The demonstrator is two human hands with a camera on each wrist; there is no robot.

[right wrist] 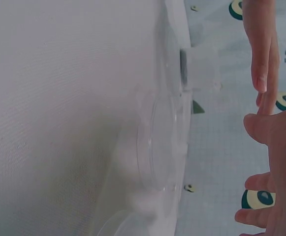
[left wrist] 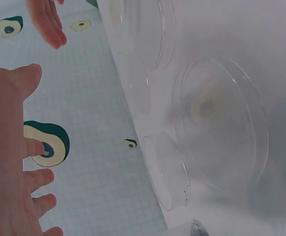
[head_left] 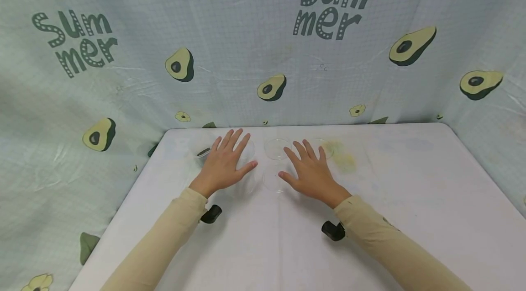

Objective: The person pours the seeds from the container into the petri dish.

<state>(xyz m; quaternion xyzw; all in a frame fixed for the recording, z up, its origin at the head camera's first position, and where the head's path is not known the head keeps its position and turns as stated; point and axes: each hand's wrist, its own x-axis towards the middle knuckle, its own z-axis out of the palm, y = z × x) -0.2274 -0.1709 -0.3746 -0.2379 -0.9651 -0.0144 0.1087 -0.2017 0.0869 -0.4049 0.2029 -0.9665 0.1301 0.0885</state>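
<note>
Both hands hover with fingers spread over the back of a white table. My left hand (head_left: 223, 162) is above clear dishes at the back left, hiding part of them. Beside its fingers stands a small clear container (head_left: 203, 153) with something dark in it. My right hand (head_left: 313, 176) is just right of a clear round dish (head_left: 271, 180), holding nothing. Behind that lies another clear dish (head_left: 276, 149). In the left wrist view, a large shallow dish (left wrist: 258, 142) and a smaller dish (left wrist: 165, 172) with dark specks stand below the left hand.
A yellowish stain (head_left: 344, 161) marks the white table (head_left: 411, 218) right of the dishes. A pale curtain (head_left: 230, 44) printed with avocados and lettering hangs behind and at both sides. A black wrist mount (head_left: 334, 230) juts from each sleeve.
</note>
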